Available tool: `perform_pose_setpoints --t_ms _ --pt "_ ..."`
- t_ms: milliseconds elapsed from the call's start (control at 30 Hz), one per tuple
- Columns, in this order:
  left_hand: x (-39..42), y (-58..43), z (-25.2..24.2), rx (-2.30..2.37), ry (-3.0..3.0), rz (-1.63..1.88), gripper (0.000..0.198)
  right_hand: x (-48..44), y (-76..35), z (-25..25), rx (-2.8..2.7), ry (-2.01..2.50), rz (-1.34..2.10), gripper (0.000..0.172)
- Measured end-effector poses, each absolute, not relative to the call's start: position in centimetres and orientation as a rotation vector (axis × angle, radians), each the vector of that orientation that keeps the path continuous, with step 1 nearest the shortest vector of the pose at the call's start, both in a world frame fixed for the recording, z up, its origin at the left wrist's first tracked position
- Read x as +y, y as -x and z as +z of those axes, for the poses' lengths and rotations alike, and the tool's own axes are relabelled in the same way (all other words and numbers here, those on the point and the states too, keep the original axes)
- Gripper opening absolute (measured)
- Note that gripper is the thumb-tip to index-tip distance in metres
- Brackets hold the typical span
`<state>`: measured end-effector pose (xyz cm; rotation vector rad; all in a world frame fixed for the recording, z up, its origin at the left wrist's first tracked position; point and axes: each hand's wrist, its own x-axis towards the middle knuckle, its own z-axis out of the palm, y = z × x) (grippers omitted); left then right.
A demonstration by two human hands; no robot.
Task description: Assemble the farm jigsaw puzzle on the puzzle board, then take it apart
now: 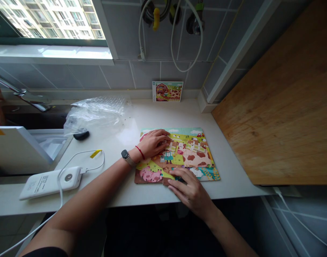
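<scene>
A colourful farm jigsaw puzzle (197,159) lies on the white counter, with pigs, a spotted cow and a sheep on it. My left hand (154,143) rests over its upper left part, fingers reaching right toward loose pieces (172,146) lying on top of the picture. More loose pieces (197,146) lie on the upper right of the puzzle. At the puzzle's front edge, my right hand (188,187) has its fingertips on a piece (166,177) that sits slightly below the neighbouring edge. What lies under the left fingers is partly hidden.
A small reference picture (167,91) leans on the wall behind. Crumpled bubble wrap (99,112), a black object (81,135) and a white power bank (50,182) with a cable are at the left. A wooden panel (281,107) stands at the right.
</scene>
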<state>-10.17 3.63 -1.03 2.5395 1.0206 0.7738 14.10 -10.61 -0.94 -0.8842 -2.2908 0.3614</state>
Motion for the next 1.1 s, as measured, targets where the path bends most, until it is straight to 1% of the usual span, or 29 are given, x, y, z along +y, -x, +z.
perform_pose_setpoints --t_ms 233,433,767,1000,1100 --pt "3.67 10.2 -1.17 1.02 -2.53 0.78 0.026 -10.39 -14.12 -0.51 -2.32 0.871 0.363 0.025" --pt "3.65 10.2 -1.1 1.029 -2.539 0.775 0.026 -10.09 -14.33 -0.25 -2.247 0.861 0.484 0.021" --pt "3.62 10.13 -1.05 1.034 -2.544 0.776 0.025 -10.14 -14.18 -0.61 -2.389 0.846 0.381 0.036" --pt "3.66 10.16 -1.2 1.029 -2.539 0.783 0.026 -10.29 -14.11 -0.68 -2.427 0.864 0.372 0.039" --pt "3.63 10.15 -1.11 1.025 -2.544 0.788 0.026 -10.38 -14.06 -0.82 -2.42 0.882 0.399 0.038"
